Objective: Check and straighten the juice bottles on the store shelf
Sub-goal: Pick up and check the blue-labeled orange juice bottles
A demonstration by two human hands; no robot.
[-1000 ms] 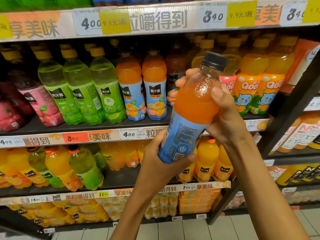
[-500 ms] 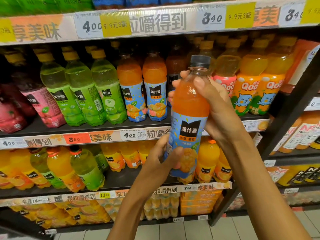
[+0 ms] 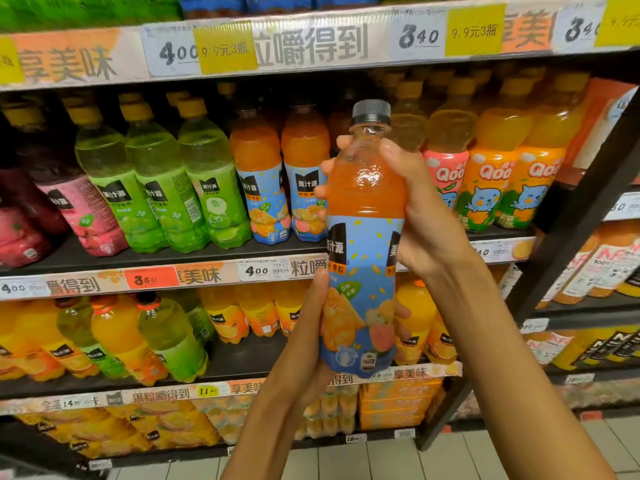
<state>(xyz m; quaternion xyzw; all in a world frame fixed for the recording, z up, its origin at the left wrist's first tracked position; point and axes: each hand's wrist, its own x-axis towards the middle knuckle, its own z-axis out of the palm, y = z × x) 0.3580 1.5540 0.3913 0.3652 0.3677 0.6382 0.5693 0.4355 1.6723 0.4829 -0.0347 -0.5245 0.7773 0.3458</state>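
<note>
**Holding one orange bottle upright for a label check**

Gripping an orange juice bottle [image 3: 363,237] with both hands, the person holds it off the shelf, in front of the middle tier and nearer than the stocked rows. The right hand [image 3: 420,216] wraps the shoulder and upper body, thumb across the front just under the neck; the left hand [image 3: 311,327] clasps the lower label from the left, fingers curling behind the base. One hand high and one low probably serves to steady the bottle upright and lets it be turned, so the label can be read before it goes back.

The bottle is clear plastic with a dark ribbed cap [image 3: 371,111], orange juice showing above a light blue label printed with fruit pictures and a black brand panel. It looks full and sealed, with no dent visible.

Two matching bottles [image 3: 284,181] stand upright on the shelf [image 3: 104,258] just left of it, green bottles [image 3: 156,188] farther left, and cartoon-cat orange bottles [image 3: 495,181] to the right.
</note>
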